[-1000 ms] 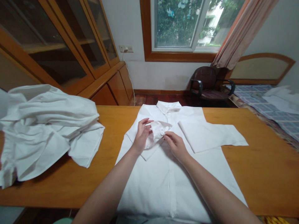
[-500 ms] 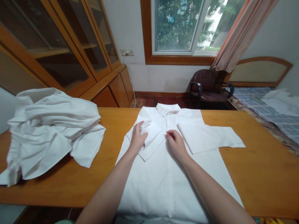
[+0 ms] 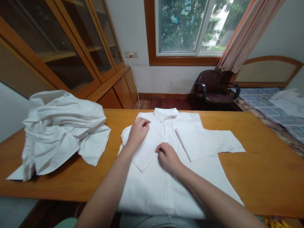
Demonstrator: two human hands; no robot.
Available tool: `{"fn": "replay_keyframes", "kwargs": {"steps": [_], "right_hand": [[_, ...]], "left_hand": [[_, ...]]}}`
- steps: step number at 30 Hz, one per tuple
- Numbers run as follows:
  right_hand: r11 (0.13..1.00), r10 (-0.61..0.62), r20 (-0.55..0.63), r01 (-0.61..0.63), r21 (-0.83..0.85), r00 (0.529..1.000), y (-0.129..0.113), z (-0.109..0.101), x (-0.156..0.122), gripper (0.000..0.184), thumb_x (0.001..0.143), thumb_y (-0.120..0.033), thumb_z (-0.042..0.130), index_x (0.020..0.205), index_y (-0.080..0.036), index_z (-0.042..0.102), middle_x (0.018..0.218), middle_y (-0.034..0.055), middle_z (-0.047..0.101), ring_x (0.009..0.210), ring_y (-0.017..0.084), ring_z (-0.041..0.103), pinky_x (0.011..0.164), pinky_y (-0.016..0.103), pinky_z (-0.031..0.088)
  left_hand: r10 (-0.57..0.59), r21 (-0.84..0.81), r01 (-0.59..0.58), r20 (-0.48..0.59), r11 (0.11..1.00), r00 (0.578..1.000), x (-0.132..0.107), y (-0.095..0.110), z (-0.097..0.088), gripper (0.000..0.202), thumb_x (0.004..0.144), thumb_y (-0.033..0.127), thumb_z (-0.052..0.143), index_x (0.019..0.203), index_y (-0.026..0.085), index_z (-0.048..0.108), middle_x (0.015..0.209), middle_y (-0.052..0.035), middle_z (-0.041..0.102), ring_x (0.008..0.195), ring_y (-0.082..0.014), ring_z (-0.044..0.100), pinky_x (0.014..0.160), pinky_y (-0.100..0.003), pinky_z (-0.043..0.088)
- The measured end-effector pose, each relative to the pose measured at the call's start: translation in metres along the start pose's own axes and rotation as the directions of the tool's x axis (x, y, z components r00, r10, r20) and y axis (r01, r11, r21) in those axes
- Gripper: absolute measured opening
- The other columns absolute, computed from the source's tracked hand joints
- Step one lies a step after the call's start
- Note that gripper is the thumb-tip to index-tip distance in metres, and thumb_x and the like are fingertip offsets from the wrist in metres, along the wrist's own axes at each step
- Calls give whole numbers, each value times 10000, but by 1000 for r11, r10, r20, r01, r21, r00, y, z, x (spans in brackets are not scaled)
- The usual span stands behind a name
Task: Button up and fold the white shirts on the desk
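Note:
A white short-sleeved shirt (image 3: 166, 186) lies flat, collar away from me, on the wooden table (image 3: 261, 177). Its left sleeve (image 3: 144, 152) is folded in over the body. My left hand (image 3: 137, 131) rests flat on that sleeve near the shoulder, fingers stretched out. My right hand (image 3: 167, 155) presses on the sleeve's lower edge by the shirt's middle, fingers curled and pinched on the cloth. The right sleeve (image 3: 209, 142) lies spread out to the right, partly over the table.
A heap of crumpled white garments (image 3: 61, 126) covers the table's left part. Behind the table stand a glass-door wooden cabinet (image 3: 59, 57), a dark armchair (image 3: 213, 87) under the window, and a bed (image 3: 280, 107) at the right.
The bunched-up left sleeve, held up between both hands a second ago, now lies flat on the shirt. My left hand moved up toward the shoulder; my right hand moved down and left.

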State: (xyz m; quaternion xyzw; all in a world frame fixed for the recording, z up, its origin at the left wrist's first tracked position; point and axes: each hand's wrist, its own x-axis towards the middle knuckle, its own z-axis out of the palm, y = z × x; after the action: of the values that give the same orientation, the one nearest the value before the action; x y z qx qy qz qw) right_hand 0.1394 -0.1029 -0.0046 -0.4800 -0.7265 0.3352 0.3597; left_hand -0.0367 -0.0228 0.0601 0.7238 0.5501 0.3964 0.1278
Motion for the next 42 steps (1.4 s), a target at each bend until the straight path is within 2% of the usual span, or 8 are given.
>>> {"fn": "replay_keyframes", "kwargs": {"steps": [2,4,6,9,12,17,26,42], "right_hand": [[991,50,36,-54,123,998,0,-5,4,274,731,-14,449,825,-192,636,838,22,671,844,177,601,803,302,452],[970,124,52,-132,206,991,5,-17,13,277,724,-29,449,827,-193,647,817,4,687,792,162,622,760,281,466],[966,180,4,-178,190,984,12,-35,24,264,735,-57,463,835,-197,662,798,-7,692,746,156,627,718,270,465],[984,179,-116,-178,23,977,25,-60,43,210,761,-92,520,841,-195,686,805,3,690,720,158,614,708,275,456],[975,117,-112,-135,-175,987,36,-69,59,146,784,-108,584,828,-187,698,818,23,675,729,162,601,728,283,448],[941,40,-58,-57,-335,998,51,-56,74,90,819,-147,673,889,-176,723,872,44,630,821,175,594,786,285,443],[953,34,-85,-58,-298,996,64,-49,76,34,852,-203,707,824,-184,702,808,28,606,817,183,564,764,291,418],[959,21,-118,-53,-278,993,60,-48,72,86,864,-158,650,790,-194,672,811,30,605,842,193,550,772,304,405]], "left_hand": [[-19,-72,39,254,997,967,7,9,22,178,824,117,558,910,190,695,944,-30,690,854,-171,642,818,-281,513],[-63,1,67,330,998,942,11,11,45,215,813,98,536,902,182,713,933,-40,712,866,-182,647,829,-285,496],[-105,79,83,355,993,929,12,6,64,219,799,97,537,873,173,729,911,-58,718,877,-202,645,834,-300,483],[-128,130,89,337,988,933,9,-4,84,181,805,143,564,823,164,743,901,-90,701,903,-237,625,908,-362,449],[-140,135,107,269,985,953,4,-14,93,162,816,213,596,830,180,754,931,-94,686,951,-255,590,969,-411,407],[-135,83,117,255,990,957,-1,-20,98,145,797,251,641,866,226,766,933,-59,690,960,-261,549,927,-392,423],[-126,24,125,299,992,946,-2,-23,95,120,795,322,697,861,246,762,920,-36,693,979,-259,554,909,-383,433],[-90,57,77,276,995,957,-4,-24,98,91,856,218,638,810,237,714,909,-33,666,941,-245,527,880,-380,411]]}}
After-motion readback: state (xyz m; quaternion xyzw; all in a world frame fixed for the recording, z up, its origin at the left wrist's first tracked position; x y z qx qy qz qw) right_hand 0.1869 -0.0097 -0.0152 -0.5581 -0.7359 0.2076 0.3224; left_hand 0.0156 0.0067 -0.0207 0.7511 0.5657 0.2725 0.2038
